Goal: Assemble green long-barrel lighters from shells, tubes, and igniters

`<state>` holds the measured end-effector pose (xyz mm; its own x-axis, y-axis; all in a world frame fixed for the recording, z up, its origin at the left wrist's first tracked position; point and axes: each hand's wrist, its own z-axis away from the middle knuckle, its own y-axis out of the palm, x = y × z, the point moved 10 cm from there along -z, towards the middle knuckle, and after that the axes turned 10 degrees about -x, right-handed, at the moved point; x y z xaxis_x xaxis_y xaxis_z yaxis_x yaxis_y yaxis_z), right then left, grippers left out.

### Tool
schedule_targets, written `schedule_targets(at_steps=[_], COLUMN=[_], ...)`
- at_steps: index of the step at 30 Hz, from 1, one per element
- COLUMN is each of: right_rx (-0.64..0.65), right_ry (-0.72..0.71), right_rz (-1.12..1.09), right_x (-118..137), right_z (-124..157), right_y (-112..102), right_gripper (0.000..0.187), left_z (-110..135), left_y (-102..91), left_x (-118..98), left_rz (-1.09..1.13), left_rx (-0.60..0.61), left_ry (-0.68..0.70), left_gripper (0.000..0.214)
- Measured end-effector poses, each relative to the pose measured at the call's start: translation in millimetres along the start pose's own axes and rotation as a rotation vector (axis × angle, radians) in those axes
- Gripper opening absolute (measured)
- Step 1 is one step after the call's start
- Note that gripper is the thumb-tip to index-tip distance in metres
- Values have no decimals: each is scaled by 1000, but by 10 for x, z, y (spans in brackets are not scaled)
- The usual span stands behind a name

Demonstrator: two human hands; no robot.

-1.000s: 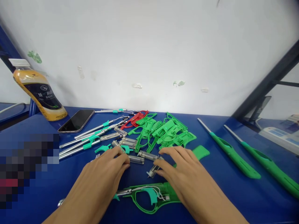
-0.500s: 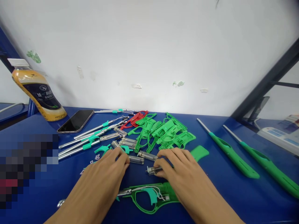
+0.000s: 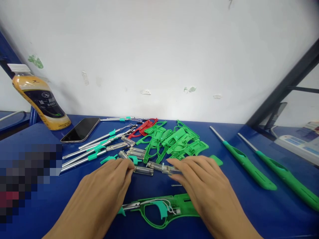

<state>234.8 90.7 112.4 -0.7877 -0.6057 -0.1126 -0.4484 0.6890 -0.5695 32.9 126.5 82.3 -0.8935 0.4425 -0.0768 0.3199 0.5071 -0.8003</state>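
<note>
My left hand lies over the blue table, fingertips touching a clear fuel-tank tube. My right hand reaches over the parts, fingers curled against another clear tube with a metal valve; whether they grip it is not plain. Below both hands lies a half-assembled green lighter shell with a teal trigger and white wires. A small thin pin rests on the table beside my right hand.
A heap of green lighter shells and one red shell lie behind the hands. Metal tubes with teal collars, a phone and a yellow bottle stand left. Two finished green long lighters lie right.
My right hand has moved up from the small valve part toward the clear tubes, and that part has gone from where it lay. My left hand shifted slightly.
</note>
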Motion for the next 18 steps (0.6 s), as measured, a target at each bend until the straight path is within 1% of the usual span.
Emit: schedule_targets(at_steps=[3,6,7,9,12,15,18], right_rx=[12,18,15,0,-21,-15,5], right_ry=[-5,8,13,20,16,10,3], right_rz=[4,-39,-54,-78,-111,-152,-176], right_x=[-11,-22,-19,-1,47,79,89], right_z=[32,41,35,10,-33,-42,-19], right_y=[2,2,-4,-28,-72,-80,-58], right_gripper=[26,22,22,21,23,31,40], left_z=[-43,-54,-48,-28,13,43,67], left_y=[-195,-319,-319,-248,-94,-42,-27], left_x=[-76,-108,-102,-97,-130,-190,-233], left_rz=[67,232,298,407,503,568,626], left_rx=[-113,-212,-221,-180,-73,-49,-52], left_ry=[-2,-79,-118,-179,-217,-208,-210], left_gripper=[37,29,25,20,19,23,23])
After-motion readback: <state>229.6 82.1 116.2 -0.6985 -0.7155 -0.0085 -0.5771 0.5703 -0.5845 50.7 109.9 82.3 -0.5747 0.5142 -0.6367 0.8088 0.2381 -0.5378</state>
